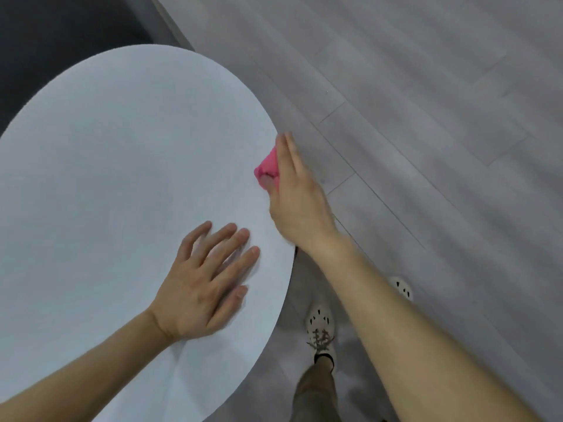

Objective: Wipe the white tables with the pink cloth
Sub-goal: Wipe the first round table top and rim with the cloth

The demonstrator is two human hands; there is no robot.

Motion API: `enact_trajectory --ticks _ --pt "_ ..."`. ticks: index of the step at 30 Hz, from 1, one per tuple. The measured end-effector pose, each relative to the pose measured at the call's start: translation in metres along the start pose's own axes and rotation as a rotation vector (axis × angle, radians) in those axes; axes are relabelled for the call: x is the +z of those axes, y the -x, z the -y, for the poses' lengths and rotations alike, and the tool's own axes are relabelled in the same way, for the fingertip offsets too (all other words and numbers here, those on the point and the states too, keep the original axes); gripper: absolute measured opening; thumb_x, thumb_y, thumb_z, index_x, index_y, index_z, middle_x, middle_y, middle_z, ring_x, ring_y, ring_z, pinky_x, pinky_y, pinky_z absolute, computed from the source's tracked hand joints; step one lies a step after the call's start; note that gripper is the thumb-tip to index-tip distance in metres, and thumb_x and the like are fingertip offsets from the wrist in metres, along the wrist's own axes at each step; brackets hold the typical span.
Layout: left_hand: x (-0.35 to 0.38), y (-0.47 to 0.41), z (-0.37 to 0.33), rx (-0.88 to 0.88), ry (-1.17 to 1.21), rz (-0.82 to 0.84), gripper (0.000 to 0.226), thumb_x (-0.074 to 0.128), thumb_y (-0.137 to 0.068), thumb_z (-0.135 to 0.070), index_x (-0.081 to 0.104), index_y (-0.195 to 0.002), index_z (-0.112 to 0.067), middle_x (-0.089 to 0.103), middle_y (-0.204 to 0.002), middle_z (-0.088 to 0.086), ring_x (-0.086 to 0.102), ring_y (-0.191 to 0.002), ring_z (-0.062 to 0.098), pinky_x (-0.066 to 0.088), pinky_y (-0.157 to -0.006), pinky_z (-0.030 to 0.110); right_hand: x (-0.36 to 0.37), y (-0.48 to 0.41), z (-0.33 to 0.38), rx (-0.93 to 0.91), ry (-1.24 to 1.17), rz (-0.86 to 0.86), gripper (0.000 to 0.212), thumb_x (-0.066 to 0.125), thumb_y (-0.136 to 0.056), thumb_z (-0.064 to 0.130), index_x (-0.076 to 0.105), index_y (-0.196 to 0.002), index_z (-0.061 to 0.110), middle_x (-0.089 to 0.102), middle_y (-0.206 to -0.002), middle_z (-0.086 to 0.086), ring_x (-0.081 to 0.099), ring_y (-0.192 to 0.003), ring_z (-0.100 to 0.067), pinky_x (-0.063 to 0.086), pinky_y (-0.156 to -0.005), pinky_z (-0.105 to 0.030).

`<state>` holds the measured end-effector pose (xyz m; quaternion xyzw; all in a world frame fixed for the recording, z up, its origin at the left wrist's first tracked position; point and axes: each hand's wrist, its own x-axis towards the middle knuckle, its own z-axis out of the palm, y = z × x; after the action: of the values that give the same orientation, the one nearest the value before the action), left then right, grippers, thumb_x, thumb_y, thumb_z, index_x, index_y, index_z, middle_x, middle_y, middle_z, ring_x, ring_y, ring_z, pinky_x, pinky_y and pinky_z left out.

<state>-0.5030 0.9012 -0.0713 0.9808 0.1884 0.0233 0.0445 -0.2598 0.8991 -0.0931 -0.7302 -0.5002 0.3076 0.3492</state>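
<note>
- Below the right grip: pale shoes on grey floor, close beside the table.
- Bracing with left grip, fingers spread flat on the top, just left of the right one.
- Pinching pink cloth between thumb and straight fingers, right on the rim.
- Wiping the edge, by the look of it; next, probably sweeping leftward over the broad top.
- Only snag: left grip lying in that path.

I count one round white surface and one pink cloth at its three o'clock edge. Two hands are mine: my left hand near five o'clock, my right hand at the cloth. Two pale shoes stand on the floor.
</note>
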Motion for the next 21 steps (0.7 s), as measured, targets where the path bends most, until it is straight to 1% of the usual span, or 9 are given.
enact_trajectory --ticks 3,5,7,10,13,15,17,19,21 --pt "-0.018 -0.027 0.01 -0.044 0.003 -0.02 0.04 0.063 -0.1 -0.021 0.074 -0.134 -0.003 0.066 -0.143 0.016 0.064 -0.132 0.04 0.044 -0.115 0.057 -0.008 -0.084 0.003 -0.082 0.01 0.106 0.072 0.056 -0.112 0.022 0.018 -0.171 0.007 0.015 -0.18 -0.008 0.036 -0.156 -0.032 0.032 -0.123 -0.037" --pt "-0.022 -0.06 0.029 -0.222 -0.009 -0.082 0.037 0.059 -0.105 -0.025 0.072 -0.133 -0.003 0.067 -0.138 0.015 0.061 -0.132 0.039 0.042 -0.115 0.051 -0.007 -0.078 0.001 -0.085 -0.039 0.118 0.072 0.055 -0.112 0.026 0.018 -0.171 0.006 0.015 -0.18 -0.008 0.03 -0.16 -0.028 0.03 -0.128 -0.034" --pt "-0.021 -0.1 0.062 -0.507 -0.036 -0.168 0.044 0.049 -0.111 -0.034 0.063 -0.144 -0.009 0.06 -0.149 0.011 0.051 -0.145 0.035 0.034 -0.123 0.048 -0.009 -0.027 -0.006 -0.097 -0.091 0.108 0.074 0.047 -0.113 0.038 0.014 -0.172 0.008 0.008 -0.182 -0.002 0.02 -0.164 -0.016 0.023 -0.129 -0.023" --pt "-0.013 -0.152 0.116 -0.916 -0.017 -0.182 0.055 0.037 -0.111 -0.046 0.045 -0.158 -0.019 0.041 -0.167 0.006 0.032 -0.158 0.028 0.019 -0.132 0.048 -0.02 0.044 -0.015 -0.094 -0.211 0.198 0.079 0.027 -0.107 0.058 -0.003 -0.172 0.023 -0.015 -0.178 0.023 0.004 -0.163 0.005 0.018 -0.126 -0.01" --pt "0.005 -0.173 0.139 -1.066 -0.019 -0.188 0.061 0.03 -0.11 -0.048 0.038 -0.162 -0.018 0.034 -0.172 0.006 0.025 -0.161 0.028 0.014 -0.134 0.051 -0.031 0.024 -0.013 -0.079 -0.219 0.295 0.081 0.021 -0.102 0.064 -0.011 -0.169 0.031 -0.022 -0.174 0.029 -0.001 -0.16 0.01 0.01 -0.116 0.003" --pt "0.012 -0.173 0.14 -1.07 -0.047 -0.229 0.059 0.033 -0.11 -0.047 0.041 -0.161 -0.018 0.037 -0.17 0.005 0.029 -0.159 0.027 0.017 -0.133 0.051 -0.025 -0.039 -0.008 -0.11 -0.199 0.261 0.079 0.033 -0.109 0.052 0.0 -0.173 0.02 -0.009 -0.18 0.015 0.01 -0.162 -0.002 0.013 -0.116 -0.002" --pt "0.013 -0.171 0.14 -1.066 -0.065 -0.253 0.057 0.037 -0.109 -0.046 0.043 -0.159 -0.019 0.04 -0.168 0.004 0.033 -0.157 0.027 0.02 -0.132 0.051 -0.01 -0.124 -0.002 -0.157 -0.12 0.273 0.07 0.049 -0.114 0.032 0.016 -0.172 0.011 0.015 -0.18 -0.001 0.028 -0.157 -0.018 0.027 -0.115 -0.016" --pt "0.011 -0.171 0.139 -1.072 -0.069 -0.258 0.056 0.039 -0.109 -0.046 0.044 -0.158 -0.019 0.041 -0.167 0.005 0.034 -0.157 0.027 0.022 -0.131 0.051 0.001 -0.188 0.014 -0.192 -0.087 0.315 0.056 0.055 -0.112 0.025 0.037 -0.163 0.009 0.042 -0.166 -0.005 0.047 -0.144 -0.026 0.042 -0.113 -0.033" --pt "0.01 -0.172 0.137 -1.076 -0.068 -0.251 0.056 0.04 -0.109 -0.045 0.044 -0.159 -0.019 0.04 -0.168 0.004 0.034 -0.157 0.026 0.022 -0.131 0.052 0.003 -0.204 0.021 -0.187 -0.099 0.329 0.046 0.056 -0.111 0.022 0.046 -0.154 0.009 0.053 -0.151 -0.003 0.053 -0.133 -0.022 0.046 -0.107 -0.032"
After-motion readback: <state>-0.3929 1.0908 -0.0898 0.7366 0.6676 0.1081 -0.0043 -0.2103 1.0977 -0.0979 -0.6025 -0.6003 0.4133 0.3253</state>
